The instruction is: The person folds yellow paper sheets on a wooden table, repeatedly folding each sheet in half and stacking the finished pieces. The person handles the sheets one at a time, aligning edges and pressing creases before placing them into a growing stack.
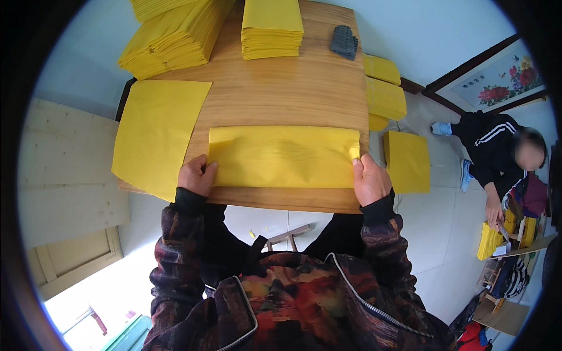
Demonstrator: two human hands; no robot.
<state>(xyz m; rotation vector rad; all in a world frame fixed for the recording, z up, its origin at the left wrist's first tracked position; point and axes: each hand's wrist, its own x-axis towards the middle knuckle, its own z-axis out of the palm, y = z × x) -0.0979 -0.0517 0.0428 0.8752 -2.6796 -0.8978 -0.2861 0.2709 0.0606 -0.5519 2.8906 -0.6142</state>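
Across the near part of the wooden table lies a folded yellow sheet (284, 158), its long side running left to right, with slight wrinkles in the middle. My left hand (197, 175) grips its left end, thumb against the edge. The right end is pinched by my right hand (372, 179), thumb on top and the corner slightly bent. To the left, a flat yellow sheet (162, 131) reaches past the table's edge. A neat stack of folded yellow sheets (273, 29) stands at the far middle.
More yellow stacks (170, 44) fill the table's (281, 88) far left. A dark grey, bumpy object (344, 42) sits at the far right. Beyond the right edge are yellow bundles (386, 99) and a yellow pile (408, 162). Another person (492, 140) sits at the right, handling yellow items.
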